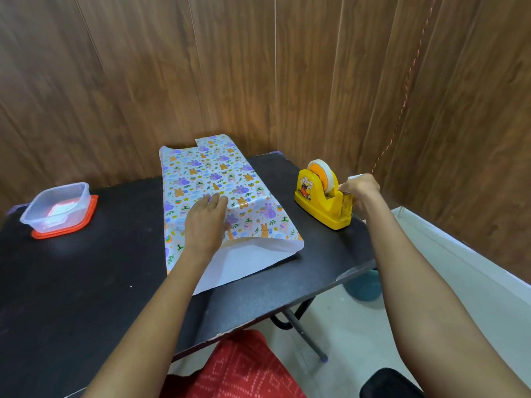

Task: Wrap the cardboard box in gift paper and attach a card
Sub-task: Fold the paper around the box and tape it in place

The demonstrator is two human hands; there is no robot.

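Paper [221, 179] printed with bunnies covers the cardboard box at the table's [86, 282] centre, near end still open, white underside showing. We press our left hand [208, 216] flat, fingers spread, on the overlapping seam, apparently to stop it springing apart. At three o'clock from the box, our right hand [359, 193] pinches the tape end at the yellow dispenser's [321, 196] cutter. At nine o'clock a clear plastic container [57, 208] waits on its orange lid.

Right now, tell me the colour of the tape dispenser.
Yellow, with a cartoon sticker on its side; the tape dispenser shows in the head view.
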